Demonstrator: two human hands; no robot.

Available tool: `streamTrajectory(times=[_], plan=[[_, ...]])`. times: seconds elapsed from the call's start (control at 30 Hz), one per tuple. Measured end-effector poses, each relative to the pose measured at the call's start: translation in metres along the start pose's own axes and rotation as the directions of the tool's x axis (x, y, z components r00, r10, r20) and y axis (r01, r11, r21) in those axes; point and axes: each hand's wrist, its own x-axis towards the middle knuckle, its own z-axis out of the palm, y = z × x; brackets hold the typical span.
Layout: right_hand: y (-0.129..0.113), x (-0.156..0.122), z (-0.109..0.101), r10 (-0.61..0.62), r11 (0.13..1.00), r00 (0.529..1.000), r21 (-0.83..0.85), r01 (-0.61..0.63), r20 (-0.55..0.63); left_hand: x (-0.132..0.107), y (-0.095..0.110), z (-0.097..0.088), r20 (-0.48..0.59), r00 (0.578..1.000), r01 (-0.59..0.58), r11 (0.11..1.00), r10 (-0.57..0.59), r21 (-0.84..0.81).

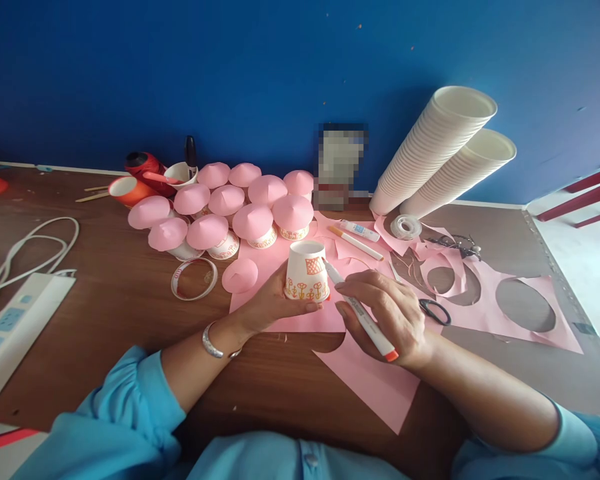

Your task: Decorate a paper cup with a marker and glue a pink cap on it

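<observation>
An upside-down white paper cup (296, 263) is held from the left and below by my left hand (267, 297). Orange-red flowers run along its lower band, and a crosshatched orange window is drawn higher up. My right hand (387, 313) grips a white marker (367, 327) with an orange end. The marker's tip is at the cup's right side, near the window; I cannot tell whether it touches. Under the hands lies pink paper (300, 323). Behind the cup stand several decorated cups topped with pink paper cones (253, 220).
Two tall stacks of white cups (435, 147) lean against the blue wall. At right lie pink paper scraps with round holes (490, 320), scissors (435, 311) and a tape roll (406, 227). A cut cup ring (194, 279) is left of the cones. A power strip (27, 333) sits far left.
</observation>
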Motion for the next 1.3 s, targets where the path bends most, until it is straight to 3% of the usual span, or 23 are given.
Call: streamTrajectory(times=[0.53,1.3], plan=[[0.0003,-0.0012,0.0016,-0.002,0.996,1.000,0.090,0.001,0.010,-0.0005,0.0056,0.0021,0.012,1.000,0.009,1.000,-0.009,0.020],[-0.0064,0.0009,0.0042,-0.022,0.995,1.000,0.094,0.021,0.016,0.0008,0.0087,0.0029,-0.004,1.000,0.003,1.000,-0.002,0.031]])
